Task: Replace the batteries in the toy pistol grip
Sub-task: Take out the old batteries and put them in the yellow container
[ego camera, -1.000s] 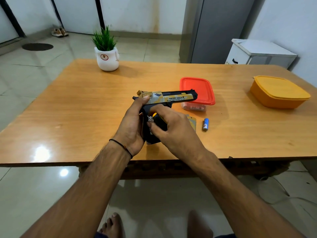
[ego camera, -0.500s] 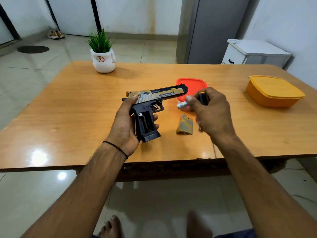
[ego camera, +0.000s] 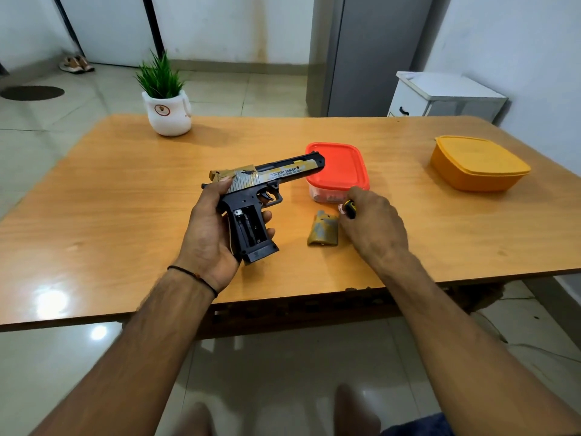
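Observation:
My left hand grips the black and gold toy pistol by its handle, above the wooden table, barrel pointing right. The battery compartment in the grip is uncovered and faces me. Its tan grip cover lies on the table to the right. My right hand hovers low just right of the cover and pinches a black and yellow battery in its fingertips.
A red-lidded clear box sits behind the right hand, under the pistol's muzzle. An orange lidded container stands far right. A white plant pot is at the back left. My feet show below the table edge.
My right hand pulled the black and yellow battery from the grip, swung right, then lowered it beside the cover. The blue battery seen on the table earlier is now out of sight.

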